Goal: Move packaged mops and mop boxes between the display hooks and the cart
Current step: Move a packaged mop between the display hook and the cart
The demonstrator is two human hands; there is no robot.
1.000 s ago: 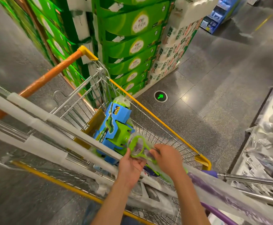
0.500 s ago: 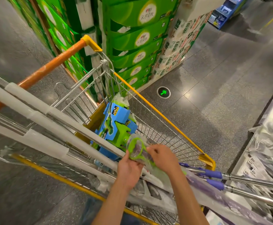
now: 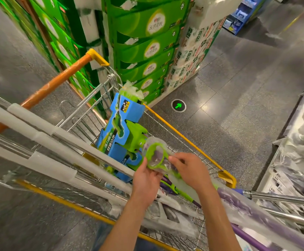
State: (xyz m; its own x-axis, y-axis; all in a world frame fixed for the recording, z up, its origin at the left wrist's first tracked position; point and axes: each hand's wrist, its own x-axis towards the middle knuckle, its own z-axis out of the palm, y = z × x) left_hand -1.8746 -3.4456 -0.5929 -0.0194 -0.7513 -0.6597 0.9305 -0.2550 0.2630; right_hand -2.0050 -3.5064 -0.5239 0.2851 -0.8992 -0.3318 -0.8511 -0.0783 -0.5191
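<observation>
Mop handle (image 3: pixel 154 154) higher, both hands gripping

Both forearms extended, left hand (image 3: pixel 146 175) and right hand (image 3: pixel 191 170) pinching

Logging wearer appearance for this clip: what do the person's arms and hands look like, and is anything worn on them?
Both forearms are bare up to the frame's bottom edge: no sleeves show. The left hand and right hand wear no gloves, and no watch, ring or bracelet is visible. Slight motion blur hides finer detail.
</observation>
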